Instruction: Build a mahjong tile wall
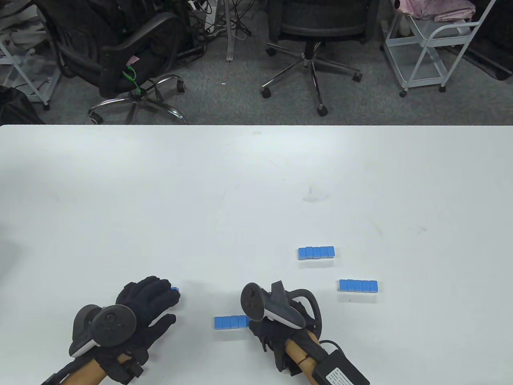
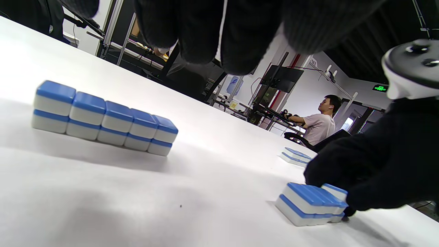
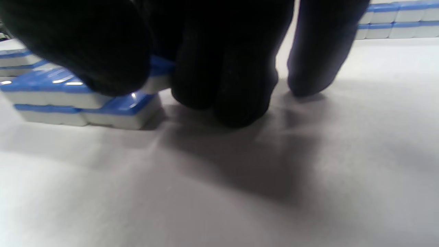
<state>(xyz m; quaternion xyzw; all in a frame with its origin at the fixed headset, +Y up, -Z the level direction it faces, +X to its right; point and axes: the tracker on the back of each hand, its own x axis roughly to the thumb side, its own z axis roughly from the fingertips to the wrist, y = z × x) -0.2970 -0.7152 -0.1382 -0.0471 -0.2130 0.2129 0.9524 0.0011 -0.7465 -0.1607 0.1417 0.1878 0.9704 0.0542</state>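
Tiles: left hand (image 1: 148, 298) curls over one blue tile (image 1: 174, 288), near-left — grip hidden, can't tell. Near-centre two-layer row (image 1: 231, 322): right hand (image 1: 276, 329) pinches its right end tile. Seat it flush, press lightly — don't skew the row.

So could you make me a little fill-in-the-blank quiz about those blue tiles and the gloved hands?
1. Each finished tile row is stacked ___ layers high.
2. The right hand touches the end of the near row, which lies between the ___ hands.
3. The tile tops are coloured ___.
4. Besides the near row, ___ other rows lie on the table.

Missing words: two; two; blue; two
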